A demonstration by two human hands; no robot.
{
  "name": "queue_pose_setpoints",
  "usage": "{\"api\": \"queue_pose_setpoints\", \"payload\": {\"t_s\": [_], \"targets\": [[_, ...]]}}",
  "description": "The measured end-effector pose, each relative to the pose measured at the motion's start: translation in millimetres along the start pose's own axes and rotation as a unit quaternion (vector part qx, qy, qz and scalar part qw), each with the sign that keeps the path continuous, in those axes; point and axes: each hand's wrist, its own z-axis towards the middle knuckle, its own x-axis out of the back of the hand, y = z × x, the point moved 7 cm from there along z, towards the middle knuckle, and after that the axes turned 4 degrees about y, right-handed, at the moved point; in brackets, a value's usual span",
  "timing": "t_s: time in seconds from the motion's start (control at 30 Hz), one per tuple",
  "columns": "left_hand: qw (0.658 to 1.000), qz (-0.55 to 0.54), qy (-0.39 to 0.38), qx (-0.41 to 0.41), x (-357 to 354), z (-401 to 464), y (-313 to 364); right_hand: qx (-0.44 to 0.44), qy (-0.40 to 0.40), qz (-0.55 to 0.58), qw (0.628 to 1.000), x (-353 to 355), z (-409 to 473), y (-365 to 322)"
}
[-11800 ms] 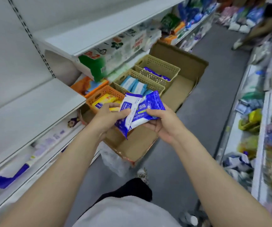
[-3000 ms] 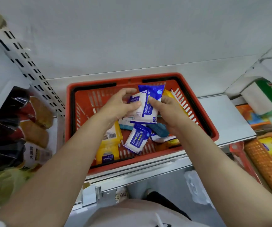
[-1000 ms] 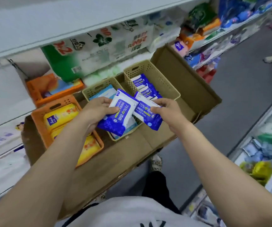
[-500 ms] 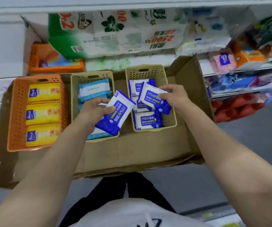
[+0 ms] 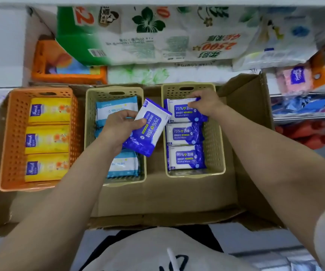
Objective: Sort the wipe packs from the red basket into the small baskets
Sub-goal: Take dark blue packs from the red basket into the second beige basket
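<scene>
A shop aisle with white shelving fills the view, and a shallow cardboard box [image 5: 157, 198] sits in front of the person with three small baskets side by side in it. Behind the box, a shelf carries big tissue packs [image 5: 157, 36] with green flower print and an orange tray [image 5: 67, 73] on the left.

The orange basket [image 5: 11, 137] on the left holds three yellow packs [image 5: 48, 139] laid in a column. The middle beige basket [image 5: 88, 133] holds light blue and white packs [image 5: 116, 108], partly hidden under the left forearm. The right beige basket [image 5: 214, 133] holds dark blue alcohol wipe packs marked 75%: two lie flat in the near and middle places [image 5: 185, 145], and a third pack [image 5: 185, 112] is at the far end.

The left hand [image 5: 120, 128] grips another dark blue pack [image 5: 149, 128], thumb on its printed face and fingers curled behind it. This pack is tilted and hangs above the gap between the two beige baskets, overlapping the rim of the middle one.

The right hand [image 5: 204, 102] is inside the far end of the right basket, fingers curled onto the top edge of the third pack there, pinching it as it lies against the one beside it.
</scene>
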Motion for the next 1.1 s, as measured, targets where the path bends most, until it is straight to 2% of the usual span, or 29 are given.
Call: {"api": "queue_pose_setpoints", "payload": {"t_s": [0.1, 0.2, 0.37, 0.43, 0.5, 0.53, 0.57, 0.63, 0.67, 0.7, 0.8, 0.87, 0.9, 1.0, 1.03, 1.1], "targets": [[1.0, -0.002, 0.011, 0.01, 2.4, 6.4, -0.6, 0.047, 0.049, -0.071, 0.995, -5.5, 5.4, -6.2], [0.999, -0.023, 0.006, 0.025, -1.1, 5.9, -6.7, 0.04, 0.094, -0.104, 0.989, -7.8, 5.5, -2.7], [0.997, -0.07, 0.014, 0.029, -16.8, -3.0, -15.4, 0.081, 0.108, -0.194, 0.972, -13.7, -1.8, -9.0], [0.995, -0.091, 0.02, 0.026, -24.7, -6.2, -17.6, 0.11, 0.127, -0.175, 0.97, -7.4, -8.0, -20.8], [0.992, -0.125, 0.029, 0.02, -32.8, -10.4, -15.8, 0.113, 0.164, -0.071, 0.977, 7.0, -21.8, -33.0], [0.989, -0.146, 0.034, 0.016, -36.4, -12.1, -13.8, 0.087, 0.153, 0.018, 0.984, 11.4, -29.5, -35.9], [0.985, -0.167, 0.038, 0.011, -40.7, -14.2, -11.5, 0.033, 0.091, 0.133, 0.986, 6.6, -37.7, -36.1], [0.98, -0.196, 0.034, 0.006, -51.0, -18.5, -6.7, -0.078, -0.117, 0.321, 0.937, -22.8, -60.9, -38.5], [0.979, -0.199, 0.031, 0.006, -56.1, -20.2, -5.1, -0.091, -0.182, 0.343, 0.917, -31.6, -71.6, -40.2], [0.981, -0.192, 0.028, 0.008, -60.5, -21.6, -3.9, -0.09, -0.204, 0.343, 0.912, -34.0, -77.8, -39.6], [0.986, -0.161, 0.031, 0.002, -64.2, -23.0, -2.8, -0.058, -0.183, 0.341, 0.92, -22.4, -78.2, -33.3], [0.987, -0.153, 0.04, -0.016, -64.2, -20.3, -1.4, -0.028, -0.188, 0.318, 0.929, -13.6, -73.4, -30.5], [0.99, -0.13, 0.048, -0.027, -66.1, -19.4, -1.4, -0.008, -0.173, 0.278, 0.945, -7.9, -69.5, -28.5], [0.985, 0.06, 0.137, -0.087, -68.4, -16.9, -7.3, 0.045, -0.041, 0.078, 0.995, 15.4, -51.4, -19.7], [0.973, 0.12, 0.168, -0.107, -68.9, -19.5, -10.5, 0.06, -0.001, 0.02, 0.998, 22.4, -46.9, -18.1], [0.96, 0.175, 0.177, -0.131, -74.3, -24.9, -21.4, 0.075, 0.012, -0.055, 0.996, 23.6, -38.4, -13.7]]}}
